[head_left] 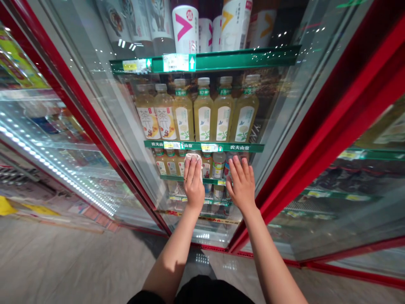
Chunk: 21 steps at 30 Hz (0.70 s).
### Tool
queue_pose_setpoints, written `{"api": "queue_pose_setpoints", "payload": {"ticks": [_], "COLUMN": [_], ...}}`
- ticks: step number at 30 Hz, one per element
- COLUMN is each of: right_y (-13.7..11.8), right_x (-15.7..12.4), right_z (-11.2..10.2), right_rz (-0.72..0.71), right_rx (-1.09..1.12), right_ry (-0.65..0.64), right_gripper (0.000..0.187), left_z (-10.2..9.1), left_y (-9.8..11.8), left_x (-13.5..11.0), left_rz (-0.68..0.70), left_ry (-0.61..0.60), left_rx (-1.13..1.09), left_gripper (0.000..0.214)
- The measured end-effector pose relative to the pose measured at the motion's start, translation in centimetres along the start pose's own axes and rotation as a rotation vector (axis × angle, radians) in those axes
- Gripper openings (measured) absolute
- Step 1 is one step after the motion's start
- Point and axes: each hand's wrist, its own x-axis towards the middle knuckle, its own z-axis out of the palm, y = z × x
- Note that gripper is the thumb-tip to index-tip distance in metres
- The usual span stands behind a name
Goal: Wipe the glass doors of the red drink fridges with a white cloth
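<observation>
Red-framed shop coolers fill your view, and you're right up against the middle one, with its glass door [133,122] running between two slanted red frame bars [332,122]. Your left hand [193,182] is laid flat on that glass, fingers straight and close together, and it pins a small white cloth [193,157] against the pane. The cloth peeks out just above your fingertips, low on the door and right under the green shelf rail [205,147] seen through the glass. It's an open palm pressing, not a clenched grasp. A thin ring [185,180] shows on one finger of that hand. Your right hand [242,184] sits just beside it on the same pane, open and holding nothing, with fingers spread wide and the palm against the glass. The two hands are near each other but not touching. Behind the door, a row of pale yellow tea bottles [204,112] stands upright on the shelf above your hands, and smaller bottles [218,164] line the shelf directly behind your fingers. Higher up, white bottles with pink and yellow chevrons [185,27] sit on the top green shelf. Off to your left, the neighbouring cooler [47,139] glows with a dotted strip of lights. Grey stone-look floor [63,261] runs below, and both your bare forearms reach up from the bottom edge of the view.
</observation>
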Motion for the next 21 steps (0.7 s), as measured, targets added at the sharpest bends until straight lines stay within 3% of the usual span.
{"api": "queue_pose_setpoints", "payload": {"ticks": [4,7,11,15,21], "right_y": [0.2,0.2,0.1,0.0,0.1], "right_x": [-0.1,-0.1,0.0,0.2,0.4], "right_z": [0.3,0.0,-0.2,-0.4,-1.7], "right_rz": [-0.006,-0.019,-0.033,-0.029,-0.054], "right_rx": [0.004,0.004,0.018,0.053,0.066], "right_ry": [-0.006,-0.002,0.004,-0.005,-0.037], "right_gripper": [0.090,0.089,0.088,0.088,0.089], "left_z": [0.2,-0.2,-0.3,0.2,0.2], "left_y": [-0.2,-1.0,-0.6,0.9,0.0], "left_x": [1.6,3.0,1.8,0.3,2.9], "left_rz": [0.104,0.121,0.053,0.036,0.108], "left_ry": [-0.045,-0.012,0.050,0.006,-0.034], "left_rx": [-0.015,0.014,0.078,0.093,-0.012], "left_gripper": [0.068,0.068,0.067,0.067,0.069]}}
